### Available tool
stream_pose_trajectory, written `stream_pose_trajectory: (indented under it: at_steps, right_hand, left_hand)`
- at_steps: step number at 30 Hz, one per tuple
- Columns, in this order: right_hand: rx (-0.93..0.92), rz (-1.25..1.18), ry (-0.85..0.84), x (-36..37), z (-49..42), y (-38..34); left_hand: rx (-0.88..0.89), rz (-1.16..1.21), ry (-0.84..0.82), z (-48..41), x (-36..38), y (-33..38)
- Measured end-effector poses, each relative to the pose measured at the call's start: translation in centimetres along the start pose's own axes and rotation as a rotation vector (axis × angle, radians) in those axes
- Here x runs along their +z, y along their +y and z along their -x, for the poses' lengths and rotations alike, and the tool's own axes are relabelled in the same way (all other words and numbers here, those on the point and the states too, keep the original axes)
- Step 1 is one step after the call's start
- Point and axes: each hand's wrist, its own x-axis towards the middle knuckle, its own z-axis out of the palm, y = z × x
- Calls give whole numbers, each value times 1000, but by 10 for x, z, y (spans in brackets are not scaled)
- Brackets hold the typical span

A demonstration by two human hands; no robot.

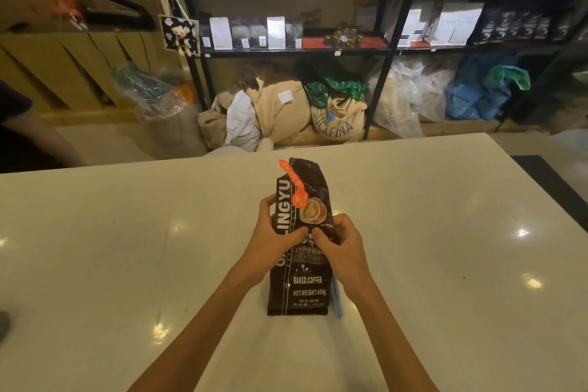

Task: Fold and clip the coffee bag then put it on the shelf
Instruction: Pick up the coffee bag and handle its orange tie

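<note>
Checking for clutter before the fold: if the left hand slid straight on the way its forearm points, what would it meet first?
The left hand already grips the tall dark glossy coffee bag, so the bag comes first, the right hand likely next.

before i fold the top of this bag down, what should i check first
1. Both hands on the bag: ok. Left hand and right hand pinch it at mid-height.
2. Bag steady on the table: ok, its base rests there.
3. Top free to fold: ok, nothing above the hands but the orange tag.
4. Top not yet folded: ok, it stands upright.
5. Clip in reach: cannot tell. A blue thing lies by the bag's right side, under the right wrist; it may be the clip.
6. Shelf has room: ok, gaps show among the bags there.
</note>
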Motion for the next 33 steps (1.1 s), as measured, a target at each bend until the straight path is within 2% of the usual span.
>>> stream_pose_trajectory:
  at_steps: [4, 7, 11, 14, 16, 19, 21, 25, 28, 31, 33]
  right_hand:
    - [-24, -129, -32, -8, 4, -12]
    - [-43, -119, -25, -13, 6, -19]
    - [-150, 0, 30, -15, 2, -23]
    - [-140, -17, -19, -16, -3, -27]
    - [-101, -99, -91, -19, -6, -29]
    - [-38, -261, -211, -19, -8, -30]
    - [-41, -248, -253, -16, -10, -34]
    - [-68, -207, -180, -12, -19, -57]
    - [-50, -330, -161, -10, -28, -61]
    - [14, -479, -137, -8, -38, -54]
    - [52, -512, -141, -5, -42, -51]
  left_hand:
    - [25, 46, -121, 6, -4, 12]
    - [72, 56, -184, 14, -6, 20]
    - [167, -33, 75, 14, -7, 29]
    - [227, -135, 214, 13, -7, 27]
    - [227, -129, 78, 13, -10, 21]
    - [52, -22, -167, 18, -7, 8]
    - [16, -37, -181, 21, 0, -2]
    - [136, -93, -123, 21, 15, -5]
    - [224, -95, -140, 20, 17, -9]
    - [251, -264, -225, 22, 12, -23]
    - [284, -410, -103, 29, 13, -29]
